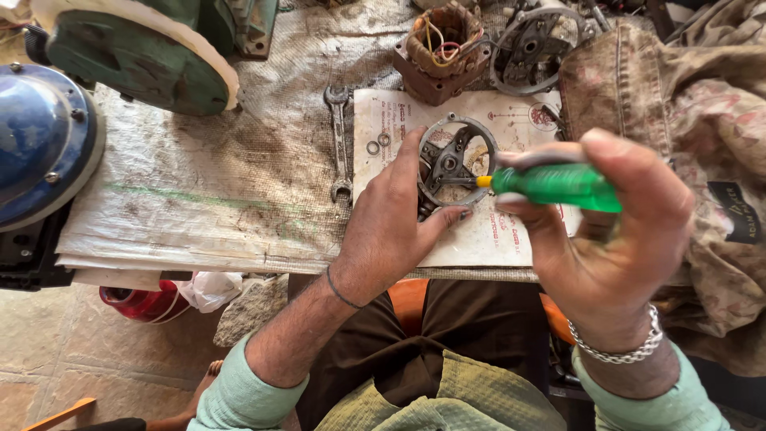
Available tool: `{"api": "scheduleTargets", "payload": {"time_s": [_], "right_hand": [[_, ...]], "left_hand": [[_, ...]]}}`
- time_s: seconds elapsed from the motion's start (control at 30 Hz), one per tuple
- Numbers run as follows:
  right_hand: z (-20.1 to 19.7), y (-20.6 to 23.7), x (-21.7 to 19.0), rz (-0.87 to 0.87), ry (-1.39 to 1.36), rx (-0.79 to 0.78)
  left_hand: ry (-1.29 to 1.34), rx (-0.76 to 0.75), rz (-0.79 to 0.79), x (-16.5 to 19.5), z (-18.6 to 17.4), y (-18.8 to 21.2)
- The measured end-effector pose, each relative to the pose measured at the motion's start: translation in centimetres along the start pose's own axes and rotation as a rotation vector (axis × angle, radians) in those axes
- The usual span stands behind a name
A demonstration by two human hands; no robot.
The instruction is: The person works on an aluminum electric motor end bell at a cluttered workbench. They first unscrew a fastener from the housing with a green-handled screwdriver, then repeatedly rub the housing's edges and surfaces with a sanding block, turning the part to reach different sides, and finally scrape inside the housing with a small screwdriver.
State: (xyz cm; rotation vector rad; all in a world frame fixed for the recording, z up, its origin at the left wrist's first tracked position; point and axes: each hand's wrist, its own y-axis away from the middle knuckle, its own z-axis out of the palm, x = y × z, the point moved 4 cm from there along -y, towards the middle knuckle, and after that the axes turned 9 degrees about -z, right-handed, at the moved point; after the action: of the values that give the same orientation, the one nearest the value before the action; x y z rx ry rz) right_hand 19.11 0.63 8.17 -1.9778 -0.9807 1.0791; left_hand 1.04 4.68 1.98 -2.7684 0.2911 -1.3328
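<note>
Here the left hand (391, 215) grips a round grey metal motor end cover with spokes (455, 164), its thumb and fingers closed on the lower rim and holding the cover tilted just above a white paper sheet with red print (487, 239) near the front edge of the worktop (199, 199). The right hand (614, 231) is wrapped around the translucent green handle of a screwdriver (558, 185), thumb on top and fingers curled beneath; the yellow collar and short shaft of the tool point left into the hub at the middle of the cover. Whether the tip is touching the hub cannot be told.

Two small metal washers (378, 144) lie on the paper just left of the cover. A grey double-ended steel spanner (339, 144) lies on the worn, stained woven sacking that covers the worktop, just left of the paper and running from back to front. Toward the back edge sits a brown wound motor stator with yellow and red wires (440, 52), and beside it on the right a second round metal end cover (535, 48). A large green round housing with a pale rim (144, 56) occupies the back left corner, and a blue domed metal housing (40, 136) stands at the left edge. A crumpled, dirty patterned cloth (686, 104) is heaped along the right edge.
</note>
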Motion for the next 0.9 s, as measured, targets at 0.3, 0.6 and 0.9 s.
{"api": "scheduleTargets", "payload": {"time_s": [0.3,0.6,0.9], "right_hand": [[-0.2,-0.4,0.4,0.030,-0.151,-0.048],[0.3,-0.1,-0.4,0.047,-0.146,-0.014],[0.8,0.3,-1.0,-0.040,0.017,-0.017]], "left_hand": [[0.013,0.027,0.039,0.0,-0.1,0.1],[0.030,0.035,0.052,0.2,-0.2,0.1],[-0.009,-0.007,0.001,0.0,0.0,0.0]]}}
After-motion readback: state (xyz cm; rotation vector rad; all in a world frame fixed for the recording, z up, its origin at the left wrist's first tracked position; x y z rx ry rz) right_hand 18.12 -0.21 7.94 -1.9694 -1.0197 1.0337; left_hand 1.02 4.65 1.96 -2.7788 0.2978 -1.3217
